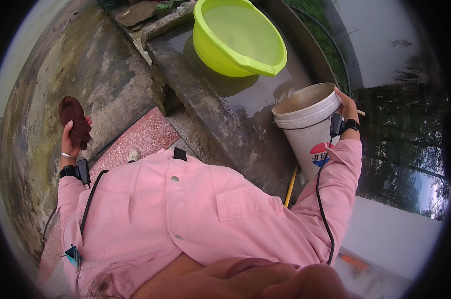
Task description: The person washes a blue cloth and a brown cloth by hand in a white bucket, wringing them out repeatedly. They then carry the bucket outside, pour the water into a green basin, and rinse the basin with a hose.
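Observation:
My left hand [71, 135] is closed around a crumpled dark brown cloth [74, 119], held out at the left of the view. At the right, my right hand [345, 101] grips the rim of a white plastic bucket [307, 138], which leans a little; its inner wall looks stained and its bottom is hidden. A lime-green plastic basin [225, 56] with liquid in it stands at the top centre on wet concrete, left of and beyond the bucket.
A wet concrete slab [210, 112] with a raised edge lies before me. Beside the bucket is a yellow pole [291, 187]. A dark hose [337, 48] runs along the grass. Red speckled paving [151, 130] lies near my shoe, and a stained concrete wall [35, 149] stands at left.

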Action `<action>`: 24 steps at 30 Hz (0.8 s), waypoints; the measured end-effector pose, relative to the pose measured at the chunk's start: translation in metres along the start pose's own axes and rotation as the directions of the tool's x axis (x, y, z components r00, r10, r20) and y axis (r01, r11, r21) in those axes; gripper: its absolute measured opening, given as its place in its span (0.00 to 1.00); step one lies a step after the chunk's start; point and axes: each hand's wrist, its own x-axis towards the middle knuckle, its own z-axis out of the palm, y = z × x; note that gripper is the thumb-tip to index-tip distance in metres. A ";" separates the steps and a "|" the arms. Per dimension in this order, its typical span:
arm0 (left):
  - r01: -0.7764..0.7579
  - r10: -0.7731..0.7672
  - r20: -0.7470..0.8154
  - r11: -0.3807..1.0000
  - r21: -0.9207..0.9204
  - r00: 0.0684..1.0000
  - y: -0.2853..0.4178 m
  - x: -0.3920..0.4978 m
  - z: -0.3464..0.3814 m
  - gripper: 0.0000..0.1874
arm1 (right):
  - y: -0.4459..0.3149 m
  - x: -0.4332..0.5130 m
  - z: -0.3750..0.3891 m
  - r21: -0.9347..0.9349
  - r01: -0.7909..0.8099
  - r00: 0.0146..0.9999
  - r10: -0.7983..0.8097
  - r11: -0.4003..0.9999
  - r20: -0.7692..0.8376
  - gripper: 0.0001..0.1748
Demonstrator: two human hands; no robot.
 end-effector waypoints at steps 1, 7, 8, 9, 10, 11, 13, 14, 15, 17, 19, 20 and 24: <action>-0.005 0.006 0.036 1.000 -0.015 0.999 0.000 -0.002 0.000 0.33 | -0.003 -0.002 0.002 0.018 -0.005 0.999 0.004 1.000 0.037 0.18; -0.026 0.026 0.020 1.000 -0.007 0.999 0.001 -0.005 0.002 0.31 | -0.006 -0.019 -0.036 -0.076 -0.091 0.991 0.082 0.993 -0.110 0.21; -0.028 0.028 0.020 1.000 -0.014 0.999 0.001 -0.006 0.001 0.31 | -0.005 -0.024 -0.050 -0.061 -0.107 0.990 0.101 0.992 -0.094 0.21; -0.041 0.043 0.071 0.999 -0.032 0.997 0.001 -0.005 0.000 0.31 | -0.004 -0.029 -0.063 -0.058 -0.133 0.988 0.128 0.989 -0.090 0.21; -0.044 0.048 0.071 0.998 -0.046 0.996 0.002 -0.006 -0.001 0.31 | -0.004 -0.038 -0.078 -0.024 -0.110 0.992 0.108 0.994 -0.068 0.21; -0.031 0.032 0.024 0.999 -0.024 0.999 0.002 -0.006 -0.003 0.30 | -0.004 -0.049 -0.091 -0.008 -0.102 0.993 0.101 0.995 -0.066 0.22; -0.031 0.033 0.079 0.999 -0.030 0.996 0.005 -0.004 -0.006 0.30 | -0.005 -0.076 -0.111 0.064 -0.104 0.992 0.108 0.992 -0.063 0.26; -0.014 0.017 0.085 0.999 -0.033 0.996 0.007 -0.003 -0.008 0.30 | -0.006 -0.095 -0.120 0.104 -0.077 0.997 0.077 0.992 0.009 0.27; -0.015 0.016 0.038 1.000 -0.014 0.999 0.009 -0.002 -0.010 0.31 | -0.015 -0.114 -0.129 0.106 -0.069 0.996 0.075 0.992 -0.053 0.27; -0.024 0.027 0.103 0.999 -0.027 0.994 0.015 0.004 -0.014 0.31 | -0.028 -0.154 -0.133 0.214 0.054 0.998 -0.057 0.975 0.005 0.26; -0.002 0.004 0.100 1.000 -0.015 0.995 0.020 0.011 -0.017 0.32 | -0.050 -0.191 -0.134 0.184 0.028 0.997 -0.015 0.983 -0.072 0.26; -0.002 0.008 0.148 0.999 -0.037 0.989 0.021 0.014 -0.019 0.33 | -0.059 -0.208 -0.130 0.178 0.057 0.998 -0.049 0.982 -0.048 0.26; 0.018 -0.009 0.200 0.999 -0.040 0.980 0.028 0.017 -0.026 0.34 | -0.098 -0.281 -0.088 0.246 0.203 0.973 -0.223 0.948 0.058 0.28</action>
